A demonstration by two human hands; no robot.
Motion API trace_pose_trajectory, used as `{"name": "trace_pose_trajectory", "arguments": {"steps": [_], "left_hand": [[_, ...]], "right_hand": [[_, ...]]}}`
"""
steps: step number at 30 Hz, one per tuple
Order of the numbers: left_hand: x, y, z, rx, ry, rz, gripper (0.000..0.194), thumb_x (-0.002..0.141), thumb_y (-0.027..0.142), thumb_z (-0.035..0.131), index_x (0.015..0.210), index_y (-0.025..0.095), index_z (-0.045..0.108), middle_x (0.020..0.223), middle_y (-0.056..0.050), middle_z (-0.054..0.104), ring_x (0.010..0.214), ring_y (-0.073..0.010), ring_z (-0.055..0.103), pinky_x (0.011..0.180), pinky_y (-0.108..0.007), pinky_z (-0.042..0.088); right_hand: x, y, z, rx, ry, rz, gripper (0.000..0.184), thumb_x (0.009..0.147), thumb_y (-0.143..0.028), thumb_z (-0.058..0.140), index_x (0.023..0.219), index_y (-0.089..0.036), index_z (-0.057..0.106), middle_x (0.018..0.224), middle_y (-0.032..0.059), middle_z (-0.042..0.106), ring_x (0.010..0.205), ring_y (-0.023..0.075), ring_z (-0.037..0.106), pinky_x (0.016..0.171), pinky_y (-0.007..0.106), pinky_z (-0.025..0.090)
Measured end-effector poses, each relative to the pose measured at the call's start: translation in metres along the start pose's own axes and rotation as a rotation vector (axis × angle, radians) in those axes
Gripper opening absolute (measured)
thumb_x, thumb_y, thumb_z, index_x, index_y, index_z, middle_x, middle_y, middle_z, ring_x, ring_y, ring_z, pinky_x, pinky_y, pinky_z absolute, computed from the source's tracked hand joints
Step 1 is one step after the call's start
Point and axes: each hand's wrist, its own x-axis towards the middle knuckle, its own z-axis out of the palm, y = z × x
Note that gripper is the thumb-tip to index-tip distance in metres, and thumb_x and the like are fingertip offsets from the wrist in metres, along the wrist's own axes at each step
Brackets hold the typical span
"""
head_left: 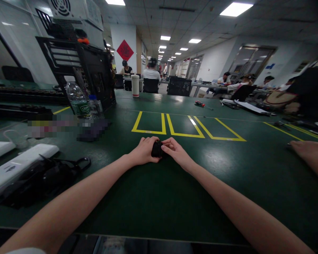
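Note:
Both my hands meet over the middle of the green table [159, 197], around a small black boxy object [156, 149]. My left hand [143, 151] grips it from the left, fingers over its top and thumb low at its front. My right hand [176, 152] touches its right side with thumb and fingertips pinched together. Whether something small sits in that pinch is hidden. The object's exact kind does not show. Just beyond my hands, yellow tape outlines [148, 132] mark three open-ended boxes on the tabletop.
On the left stand a black computer case [95, 76], a water bottle [78, 97] and a white power strip [23, 169] beside a black bag-like bundle [47, 180]. A white tumbler [135, 85] and a red screwdriver [200, 103] are farther back. Another person's hand [308, 151] rests at right.

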Motion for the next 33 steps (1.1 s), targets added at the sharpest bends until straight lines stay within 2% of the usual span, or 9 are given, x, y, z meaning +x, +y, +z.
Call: {"name": "trace_pose_trajectory", "arguments": {"steps": [4, 9, 14, 20, 23, 27, 33], "left_hand": [[-0.0001, 0.0009, -0.0010, -0.002, -0.020, -0.005, 0.060, 0.063, 0.039, 0.066, 0.110, 0.017, 0.038, 0.104, -0.008, 0.052, 0.094, -0.0254, 0.051, 0.082, -0.038, 0.034], [-0.0001, 0.0003, -0.0002, 0.003, -0.012, -0.009, 0.060, 0.061, 0.039, 0.067, 0.110, 0.017, 0.038, 0.103, -0.008, 0.053, 0.093, -0.0262, 0.052, 0.081, -0.039, 0.035], [0.0001, 0.0004, -0.0005, -0.016, -0.007, -0.003, 0.060, 0.062, 0.039, 0.067, 0.110, 0.017, 0.038, 0.103, -0.008, 0.053, 0.094, -0.0260, 0.052, 0.082, -0.039, 0.034], [0.0004, -0.0004, 0.0006, -0.008, -0.009, -0.017, 0.061, 0.061, 0.038, 0.067, 0.110, 0.017, 0.038, 0.104, -0.008, 0.053, 0.094, -0.0261, 0.052, 0.083, -0.040, 0.034], [0.0001, -0.0005, 0.0007, -0.007, -0.007, -0.009, 0.060, 0.062, 0.039, 0.067, 0.110, 0.017, 0.038, 0.104, -0.009, 0.053, 0.094, -0.0263, 0.052, 0.082, -0.040, 0.034], [0.0001, 0.0000, -0.0001, -0.008, -0.010, -0.017, 0.060, 0.061, 0.037, 0.067, 0.110, 0.017, 0.039, 0.103, -0.008, 0.053, 0.093, -0.0264, 0.052, 0.081, -0.039, 0.034], [0.0007, 0.0003, -0.0001, -0.015, 0.004, -0.005, 0.061, 0.062, 0.040, 0.066, 0.110, 0.017, 0.038, 0.105, -0.009, 0.053, 0.094, -0.0259, 0.052, 0.083, -0.039, 0.034]], "right_hand": [[0.0011, -0.0012, -0.0033, -0.021, -0.031, 0.039, 0.026, 0.076, -0.037, 0.054, 0.097, -0.021, 0.050, 0.097, 0.0026, 0.056, 0.094, 0.0175, 0.052, 0.086, 0.038, 0.040], [-0.0018, -0.0049, -0.0053, 0.081, -0.104, 0.022, 0.030, 0.067, -0.027, 0.065, 0.092, -0.023, 0.048, 0.100, 0.0007, 0.054, 0.094, 0.0172, 0.053, 0.085, 0.037, 0.041], [-0.0043, -0.0073, -0.0003, 0.048, -0.038, 0.019, 0.022, 0.075, -0.036, 0.056, 0.091, -0.023, 0.049, 0.093, 0.0009, 0.055, 0.092, 0.0170, 0.053, 0.084, 0.037, 0.042], [-0.0001, -0.0049, 0.0008, 0.021, -0.006, 0.058, 0.027, 0.074, -0.034, 0.057, 0.096, -0.020, 0.049, 0.095, 0.0028, 0.055, 0.093, 0.0172, 0.052, 0.086, 0.038, 0.039], [0.0003, -0.0052, -0.0018, 0.062, -0.069, 0.041, 0.025, 0.071, -0.029, 0.061, 0.091, -0.020, 0.050, 0.098, 0.0026, 0.054, 0.095, 0.0169, 0.052, 0.088, 0.038, 0.039], [-0.0026, -0.0076, -0.0037, 0.130, -0.123, 0.023, 0.034, 0.064, -0.022, 0.067, 0.092, -0.022, 0.047, 0.100, 0.0011, 0.054, 0.095, 0.0171, 0.053, 0.087, 0.038, 0.041], [-0.0041, -0.0078, 0.0004, 0.085, -0.036, 0.008, 0.021, 0.074, -0.033, 0.057, 0.090, -0.022, 0.050, 0.092, 0.0011, 0.056, 0.092, 0.0170, 0.053, 0.085, 0.038, 0.041]]}}
